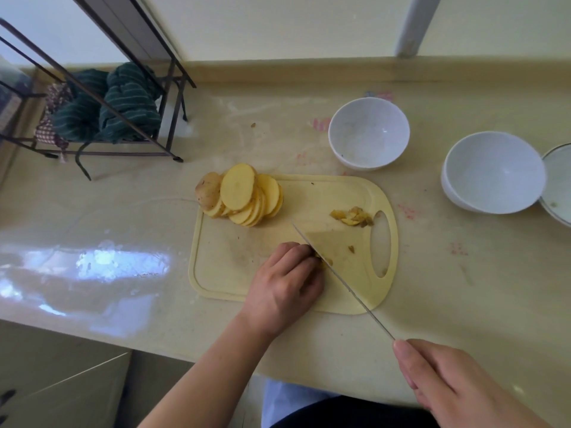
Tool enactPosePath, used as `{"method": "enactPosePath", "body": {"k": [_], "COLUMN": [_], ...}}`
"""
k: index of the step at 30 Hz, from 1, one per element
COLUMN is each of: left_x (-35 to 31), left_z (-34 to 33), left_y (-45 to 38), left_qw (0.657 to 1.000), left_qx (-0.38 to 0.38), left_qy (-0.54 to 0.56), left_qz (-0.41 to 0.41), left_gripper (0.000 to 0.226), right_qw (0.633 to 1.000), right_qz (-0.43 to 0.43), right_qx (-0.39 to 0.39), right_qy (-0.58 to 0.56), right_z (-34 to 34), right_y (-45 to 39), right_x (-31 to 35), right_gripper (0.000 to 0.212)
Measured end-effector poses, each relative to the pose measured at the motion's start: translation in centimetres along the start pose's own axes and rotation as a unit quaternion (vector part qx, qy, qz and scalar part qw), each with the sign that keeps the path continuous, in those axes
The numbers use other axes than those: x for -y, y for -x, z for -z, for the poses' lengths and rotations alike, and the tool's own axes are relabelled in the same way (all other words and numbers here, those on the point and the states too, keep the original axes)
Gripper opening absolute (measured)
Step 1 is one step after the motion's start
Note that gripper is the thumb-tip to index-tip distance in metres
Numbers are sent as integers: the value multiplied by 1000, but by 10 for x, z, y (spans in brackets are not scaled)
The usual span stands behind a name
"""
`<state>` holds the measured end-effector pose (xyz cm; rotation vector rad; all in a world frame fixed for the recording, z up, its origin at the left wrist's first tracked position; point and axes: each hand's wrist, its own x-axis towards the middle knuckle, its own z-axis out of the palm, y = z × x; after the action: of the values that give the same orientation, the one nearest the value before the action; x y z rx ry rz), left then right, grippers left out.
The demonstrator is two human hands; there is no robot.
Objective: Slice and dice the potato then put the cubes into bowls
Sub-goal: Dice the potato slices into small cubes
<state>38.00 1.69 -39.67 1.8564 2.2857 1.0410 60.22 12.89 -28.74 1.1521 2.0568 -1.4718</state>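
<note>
While left hand steadies potato, right hand holds knife.

— Any readable text, label or number anywhere?

— None legible. Only faint pink and red marks printed on the countertop: left of the upper bowl, above it at upper centre-right, and right of the cutting board at mid-right.

— Letters or pattern?

— Impossible to tell; too blurred and pale. No brand visible on bowls, board or knife.
</note>
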Motion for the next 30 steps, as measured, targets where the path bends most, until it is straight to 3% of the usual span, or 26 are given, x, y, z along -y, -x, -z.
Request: {"method": "enactPosePath", "body": {"k": [5, 11, 13, 19, 30], "left_x": [-2, -2, -1, 0, 2], "left_z": [-2, 0, 2, 7, 4], "left_y": [0, -3, -2, 7, 7], "left_qw": [1000, 1000, 1000, 1000, 1000], "left_qx": [-1, 1, 1, -9, -2], "left_qy": [5, 13, 16, 12, 24], "left_qz": [4, 9, 7, 1, 1], "left_gripper": [12, 11, 11, 14, 10], "right_qw": [1000, 999, 998, 994, 998], "right_qz": [2, 24, 20, -1, 29], "right_qx": [-11, 2, 8, 31, 16], "right_qy": [11, -40, -61, -102, -45], "right_z": [-5, -5, -1, 3, -8], "right_y": [-8, -29, -31, -25, -15], "right_x": [-2, 13, 15, 12, 3], "right_gripper": [100, 61, 57, 66, 95]}}
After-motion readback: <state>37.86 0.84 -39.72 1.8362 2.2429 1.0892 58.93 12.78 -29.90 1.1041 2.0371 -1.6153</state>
